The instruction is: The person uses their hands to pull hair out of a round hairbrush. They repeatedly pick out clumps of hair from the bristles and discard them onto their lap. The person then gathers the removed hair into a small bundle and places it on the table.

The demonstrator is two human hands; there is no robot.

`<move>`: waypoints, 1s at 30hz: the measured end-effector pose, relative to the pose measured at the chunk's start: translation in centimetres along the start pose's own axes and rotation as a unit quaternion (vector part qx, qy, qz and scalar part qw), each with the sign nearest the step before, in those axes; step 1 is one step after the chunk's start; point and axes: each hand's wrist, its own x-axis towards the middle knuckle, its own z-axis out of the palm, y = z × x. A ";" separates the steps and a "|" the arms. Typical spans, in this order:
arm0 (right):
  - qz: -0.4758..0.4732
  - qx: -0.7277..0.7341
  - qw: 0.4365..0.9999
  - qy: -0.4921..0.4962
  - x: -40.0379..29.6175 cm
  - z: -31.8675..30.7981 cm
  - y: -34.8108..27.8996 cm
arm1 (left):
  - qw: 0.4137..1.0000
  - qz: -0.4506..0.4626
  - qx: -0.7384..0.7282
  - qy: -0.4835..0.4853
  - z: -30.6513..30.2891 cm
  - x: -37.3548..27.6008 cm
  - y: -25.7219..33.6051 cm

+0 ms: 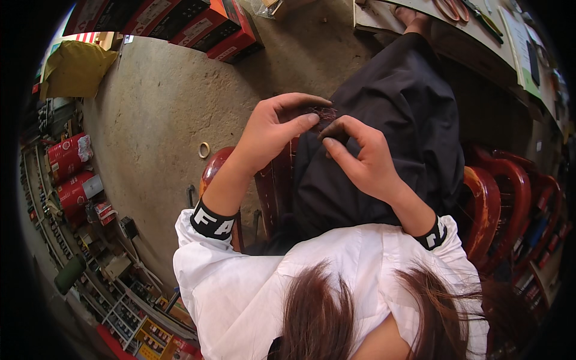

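Over my lap in dark trousers (382, 135), my left hand (288, 119) holds a small tangled bunch of thin, dark reddish strands (323, 113) between thumb and fingers; what they are made of I cannot tell. Just to its right is my right hand (360, 148), its thumb and curled fingertips brought together close to the lower end of the bunch. Whether something thin lies between those fingertips is too small to see. The fingertips of both hands look darkened.
A worktable (486, 31) at the upper right bears orange-handled scissors (452, 9), pliers (488, 27) and papers. Red and black boxes (202, 33) are stacked at the top left. A tape roll (204, 150) lies on the concrete floor. Wooden chairs (508, 189) stand at right, crowded shelves at left.
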 end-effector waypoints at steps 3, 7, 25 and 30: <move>0.006 0.010 1.000 -0.001 0.1 -0.3 -0.1 | 0.999 -0.016 -0.041 0.009 0.0 -0.2 0.6; -0.031 -0.040 0.999 0.006 0.1 0.0 -0.1 | 0.997 0.025 -0.038 0.066 0.9 -0.3 0.2; -0.020 -0.074 0.997 0.014 1.1 -0.8 -1.4 | 0.974 0.099 0.126 0.159 2.1 -0.4 0.1; 0.015 0.010 1.000 0.005 1.8 -1.7 -0.9 | 0.977 0.098 0.139 0.132 2.0 -0.5 0.3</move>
